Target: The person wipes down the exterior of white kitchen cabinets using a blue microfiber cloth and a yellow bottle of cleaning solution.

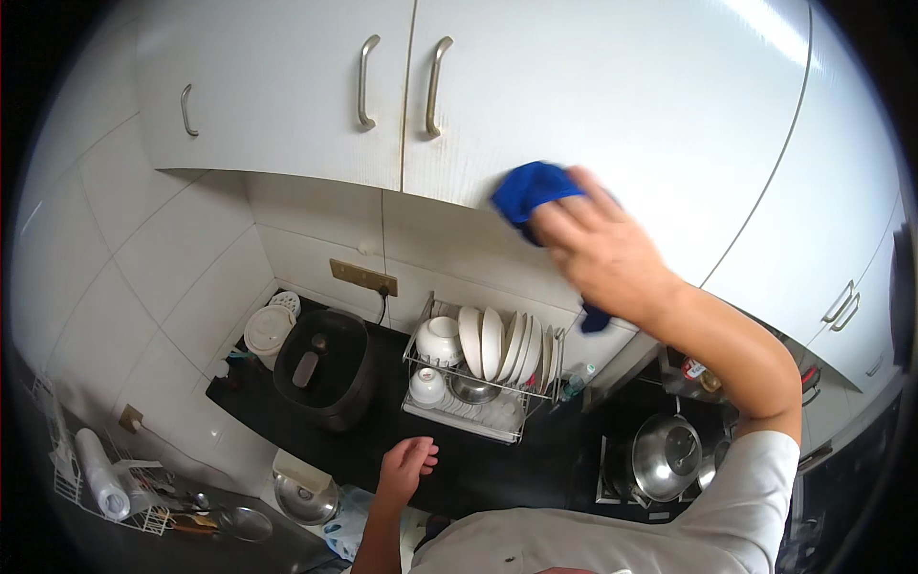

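Note:
My right hand (pixel 606 247) is raised and holds a blue cloth (pixel 532 192) against the lower edge of a white wall cabinet door (pixel 559 93). A dark blue end of the cloth hangs below the wrist. The hand is slightly blurred. Low in front of my body, my left hand (pixel 411 463) holds nothing, its fingers loosely curled and a little apart. It hovers over the front of the black countertop (pixel 473 470), nearest to a two-tier dish rack (pixel 466 423).
White plates (pixel 491 344) and a bowl (pixel 439 341) fill the rack's upper tier. Left of it stands a black appliance (pixel 323 373), near a wall socket (pixel 362 278). A lidded metal wok (pixel 667 459) sits on the stove at right. Metal handles (pixel 436 86) stick out from the cabinet doors.

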Action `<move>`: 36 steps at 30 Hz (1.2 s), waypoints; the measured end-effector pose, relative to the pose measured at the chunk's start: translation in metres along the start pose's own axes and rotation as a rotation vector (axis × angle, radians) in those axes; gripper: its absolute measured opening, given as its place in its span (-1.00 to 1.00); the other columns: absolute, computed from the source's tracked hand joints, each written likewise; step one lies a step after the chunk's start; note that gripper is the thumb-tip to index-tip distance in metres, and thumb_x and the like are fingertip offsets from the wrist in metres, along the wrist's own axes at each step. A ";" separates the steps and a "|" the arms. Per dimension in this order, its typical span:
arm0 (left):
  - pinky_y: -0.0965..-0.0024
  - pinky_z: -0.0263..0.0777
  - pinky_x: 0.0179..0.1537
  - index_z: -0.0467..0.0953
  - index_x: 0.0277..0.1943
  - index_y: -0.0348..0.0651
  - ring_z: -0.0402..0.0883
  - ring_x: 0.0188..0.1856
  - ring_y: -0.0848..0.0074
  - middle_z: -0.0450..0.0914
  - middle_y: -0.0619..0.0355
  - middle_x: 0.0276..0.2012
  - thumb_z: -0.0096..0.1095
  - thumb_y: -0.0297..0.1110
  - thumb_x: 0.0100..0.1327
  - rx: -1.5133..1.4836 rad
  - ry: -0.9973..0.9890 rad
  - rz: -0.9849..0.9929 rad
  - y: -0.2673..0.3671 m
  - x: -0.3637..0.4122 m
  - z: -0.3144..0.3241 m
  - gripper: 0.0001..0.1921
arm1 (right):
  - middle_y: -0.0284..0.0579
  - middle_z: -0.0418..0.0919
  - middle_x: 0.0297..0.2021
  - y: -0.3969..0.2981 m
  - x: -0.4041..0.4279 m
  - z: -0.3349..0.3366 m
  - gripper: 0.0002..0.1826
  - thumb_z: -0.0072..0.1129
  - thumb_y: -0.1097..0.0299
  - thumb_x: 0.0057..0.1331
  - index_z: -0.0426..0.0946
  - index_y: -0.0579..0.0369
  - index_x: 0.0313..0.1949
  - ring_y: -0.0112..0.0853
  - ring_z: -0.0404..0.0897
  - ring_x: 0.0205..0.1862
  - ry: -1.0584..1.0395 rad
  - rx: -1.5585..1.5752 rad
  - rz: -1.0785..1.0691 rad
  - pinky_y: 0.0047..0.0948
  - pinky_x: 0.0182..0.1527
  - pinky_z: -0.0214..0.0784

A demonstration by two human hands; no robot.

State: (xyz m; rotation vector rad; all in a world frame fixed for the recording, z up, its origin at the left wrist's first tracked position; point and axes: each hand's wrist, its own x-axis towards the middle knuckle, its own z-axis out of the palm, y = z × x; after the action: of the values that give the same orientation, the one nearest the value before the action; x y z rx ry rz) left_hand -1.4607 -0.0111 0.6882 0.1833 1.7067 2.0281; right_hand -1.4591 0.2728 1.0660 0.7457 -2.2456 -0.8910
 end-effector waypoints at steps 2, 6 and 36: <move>0.45 0.56 -0.16 0.63 0.08 -0.31 0.70 -0.18 0.53 0.75 0.10 -0.12 0.22 -0.16 0.53 0.012 0.007 -0.048 -0.007 0.000 -0.001 -0.65 | -0.10 0.50 0.10 0.016 -0.011 -0.025 -0.80 0.25 0.40 0.24 0.75 0.21 -0.22 -0.22 0.48 0.17 -0.012 -0.206 0.179 0.08 0.50 0.17; 0.44 0.57 -0.16 0.63 0.08 -0.32 0.70 -0.18 0.53 0.75 0.10 -0.12 0.22 -0.16 0.53 0.046 -0.056 -0.044 -0.002 0.008 0.011 -0.65 | -0.01 0.47 0.17 0.007 -0.009 -0.015 -0.75 0.26 0.41 0.19 0.74 0.26 -0.18 -0.12 0.45 0.19 0.137 -0.093 0.119 0.03 0.47 0.24; 0.44 0.56 -0.17 0.63 0.08 -0.30 0.70 -0.17 0.54 0.76 0.11 -0.12 0.20 -0.13 0.54 0.036 -0.110 -0.034 -0.007 0.030 0.017 -0.64 | -0.15 0.42 0.18 0.010 0.102 0.006 -0.52 0.16 0.46 0.18 0.63 0.18 0.13 -0.20 0.38 0.29 0.169 -0.158 0.148 0.11 0.58 -0.05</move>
State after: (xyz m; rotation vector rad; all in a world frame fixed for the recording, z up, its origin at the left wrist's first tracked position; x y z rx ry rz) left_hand -1.4787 0.0178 0.6794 0.2707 1.6681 1.9278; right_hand -1.5329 0.2122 1.1023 0.5538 -2.0266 -0.8877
